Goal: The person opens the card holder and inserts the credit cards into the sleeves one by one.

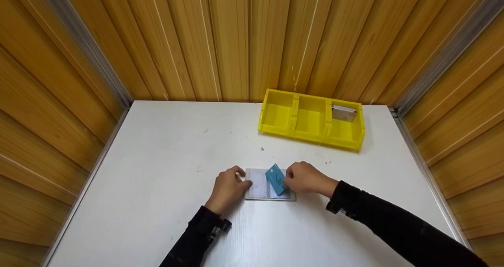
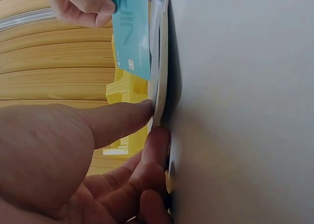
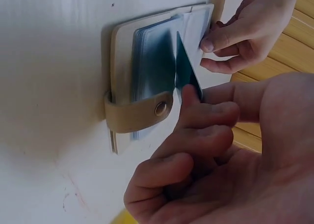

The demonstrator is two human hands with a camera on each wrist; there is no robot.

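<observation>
Head view: blue card (image 1: 277,180) held tilted over the open card book's (image 1: 258,190) right half, long axis slanting, far end leaning toward the book's middle. Right hand (image 1: 305,177), nearer, pinches the card; left hand (image 1: 228,186) pinches the book's left edge.

Around the open card holder (image 1: 258,186), the white tabletop (image 1: 189,149) offers passage from 10 to 12 o'clock, and at 6 o'clock between the black sleeves (image 1: 378,216). The left hand (image 1: 228,185) blocks 9 o'clock; the right hand (image 1: 305,177) blocks 3, where a snap strap (image 3: 140,113) also arches over. The yellow three-compartment bin (image 1: 311,121) bars 1 o'clock; a tilted teal card (image 1: 277,179) obstructs the right page.
</observation>
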